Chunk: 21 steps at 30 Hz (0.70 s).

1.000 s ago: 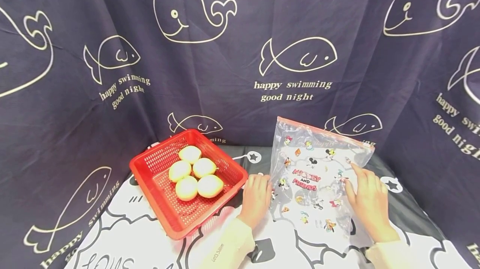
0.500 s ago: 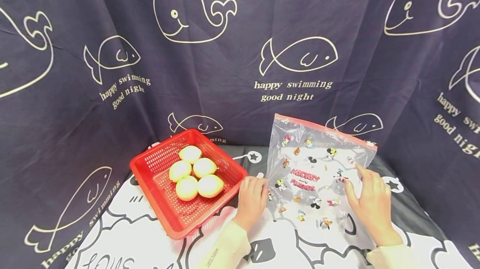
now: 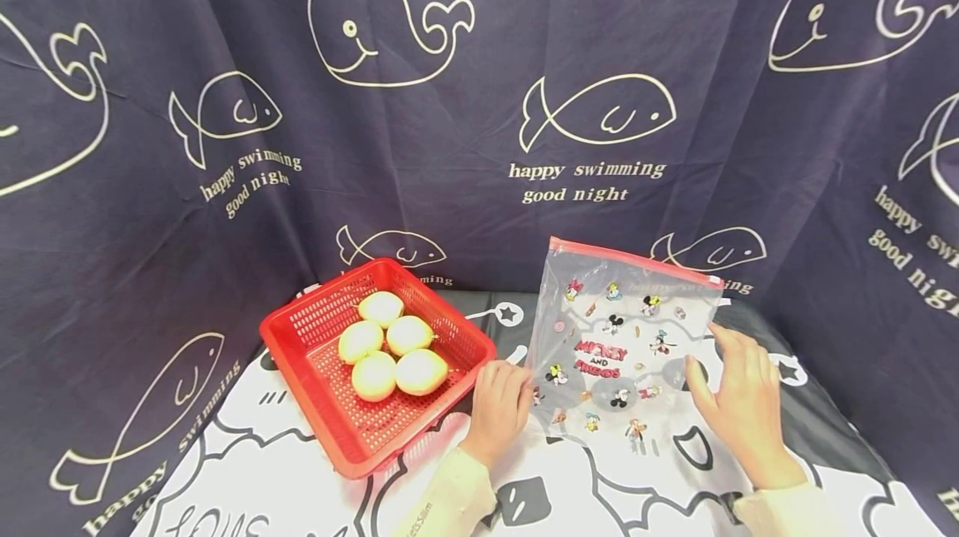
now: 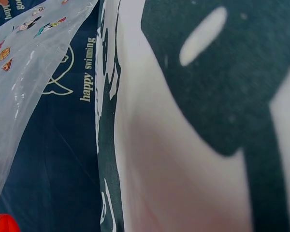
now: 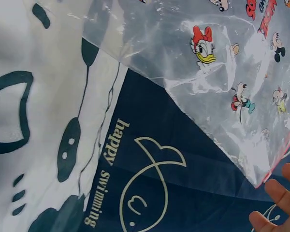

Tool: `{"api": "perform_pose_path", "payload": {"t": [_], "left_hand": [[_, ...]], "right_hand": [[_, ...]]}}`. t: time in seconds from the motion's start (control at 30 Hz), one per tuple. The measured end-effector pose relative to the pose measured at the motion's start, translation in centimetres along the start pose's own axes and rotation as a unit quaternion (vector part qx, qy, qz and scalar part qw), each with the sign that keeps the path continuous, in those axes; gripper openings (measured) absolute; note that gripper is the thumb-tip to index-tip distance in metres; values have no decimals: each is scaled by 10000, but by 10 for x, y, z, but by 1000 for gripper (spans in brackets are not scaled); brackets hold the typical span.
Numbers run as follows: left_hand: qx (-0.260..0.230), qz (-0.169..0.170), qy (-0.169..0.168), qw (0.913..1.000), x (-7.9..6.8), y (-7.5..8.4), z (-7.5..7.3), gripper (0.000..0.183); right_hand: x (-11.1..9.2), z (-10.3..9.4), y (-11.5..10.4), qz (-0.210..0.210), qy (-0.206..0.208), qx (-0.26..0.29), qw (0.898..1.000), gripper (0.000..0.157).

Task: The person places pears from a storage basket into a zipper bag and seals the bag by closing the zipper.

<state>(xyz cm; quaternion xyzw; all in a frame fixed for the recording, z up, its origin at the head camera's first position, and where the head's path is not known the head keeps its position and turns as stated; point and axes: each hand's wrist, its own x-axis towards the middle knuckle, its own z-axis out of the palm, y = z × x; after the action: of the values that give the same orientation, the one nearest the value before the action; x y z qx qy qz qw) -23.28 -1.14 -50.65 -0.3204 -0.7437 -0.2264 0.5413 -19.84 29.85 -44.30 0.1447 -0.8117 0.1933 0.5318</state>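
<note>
A clear zip bag (image 3: 592,391) with a red zip edge and printed cartoon figures is held upright and a little tilted above the table. At its left edge my left hand (image 3: 496,408) pinches the plastic between thumb and fingers. My right hand (image 3: 742,400) is just beyond the bag's right edge, fingers loosely extended and apart. In the right wrist view its fingers (image 5: 280,193) are near the zip's corner, and a small gap shows there. The left wrist view has part of the bag (image 4: 19,92), but the left hand is out of that frame.
A red plastic basket (image 3: 300,387) stands left of the left hand, with several pale yellow, lemon-like fruits (image 3: 375,376) inside. Black-and-white patterned cloth (image 3: 569,487) covers the table. A dark blue curtain (image 3: 479,146) with whale and fish drawings hangs behind.
My right hand has come away from the bag's right side, which has swung left and back. The left hand has shifted slightly left, still holding the bag. The basket has not moved.
</note>
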Motion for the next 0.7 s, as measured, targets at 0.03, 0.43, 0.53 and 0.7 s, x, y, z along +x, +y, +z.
{"api": "perform_pose_path", "payload": {"t": [0.03,0.43,0.53,0.7], "left_hand": [[-20,19,15,10000,0,0,-1,21],[-72,207,153,9996,1,1,-3,19],[-70,283,198,9994,1,0,-4,19],[-103,381,257,9989,0,0,-5,19]], "right_hand": [[2,0,-1,-62,38,-3,10000,55],[47,7,-11,-821,28,118,9966,49],[58,10,-13,-1029,-49,150,9946,50],[76,17,-18,-1296,-100,206,9913,50]]}}
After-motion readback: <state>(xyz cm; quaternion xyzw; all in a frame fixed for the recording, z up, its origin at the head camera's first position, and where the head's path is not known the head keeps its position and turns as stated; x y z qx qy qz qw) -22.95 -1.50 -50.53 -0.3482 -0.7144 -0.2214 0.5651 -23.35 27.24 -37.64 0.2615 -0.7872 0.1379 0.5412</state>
